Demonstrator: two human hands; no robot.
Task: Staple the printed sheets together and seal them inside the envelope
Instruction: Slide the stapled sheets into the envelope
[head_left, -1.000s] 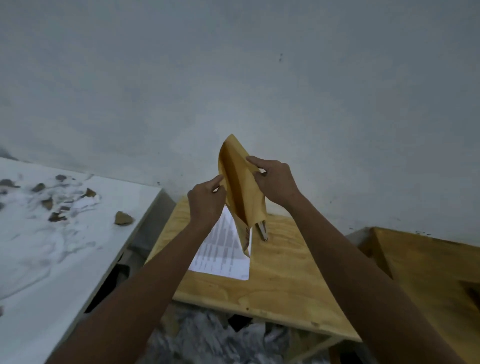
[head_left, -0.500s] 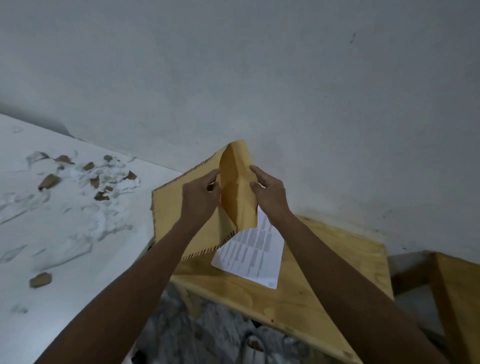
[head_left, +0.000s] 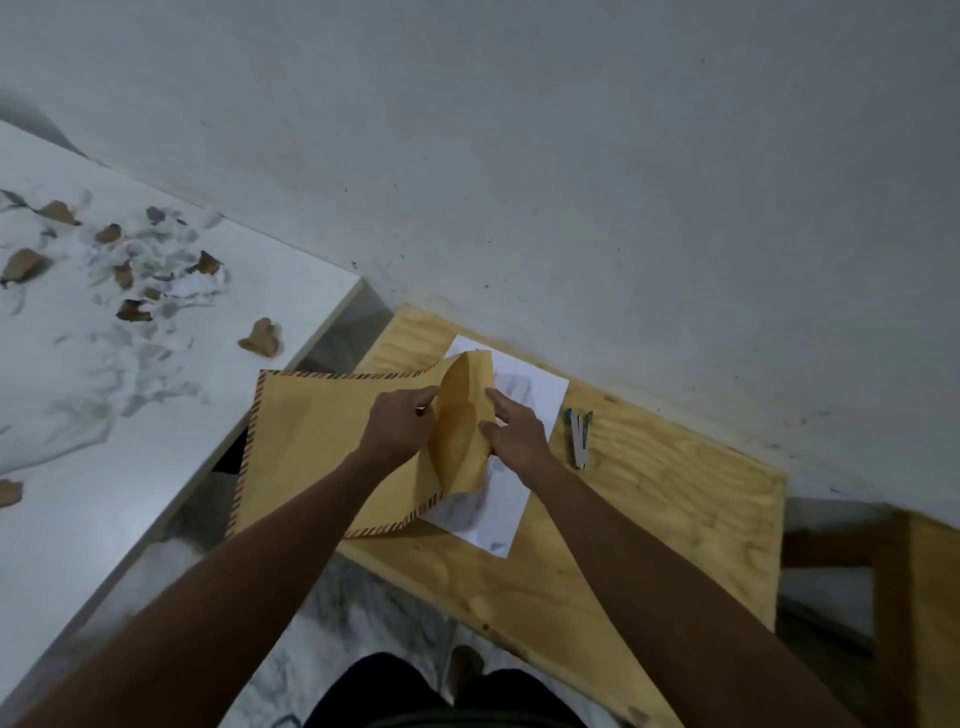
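A large tan envelope (head_left: 306, 441) with a red-and-blue striped border is held level above the wooden table (head_left: 649, 519), its mouth spread wide toward the right. My left hand (head_left: 397, 428) pinches the near lip of the mouth. My right hand (head_left: 514, 434) holds the far lip with thumb and fingers. The printed white sheets (head_left: 498, 509) lie flat on the table under the envelope's mouth, partly covered by it and by my right hand. A stapler (head_left: 579, 436) lies on the wood just right of the sheets.
A white table (head_left: 78, 415) at the left carries several torn scraps of brown and white paper (head_left: 150, 270). A grey wall (head_left: 571, 182) rises behind both tables. Another wooden piece (head_left: 924, 597) stands at the far right. A marble floor shows between the tables.
The envelope came down from upright in the air to lying level over the sheets, and its mouth is spread wider. My view tilted downward, so the stapler shows again.
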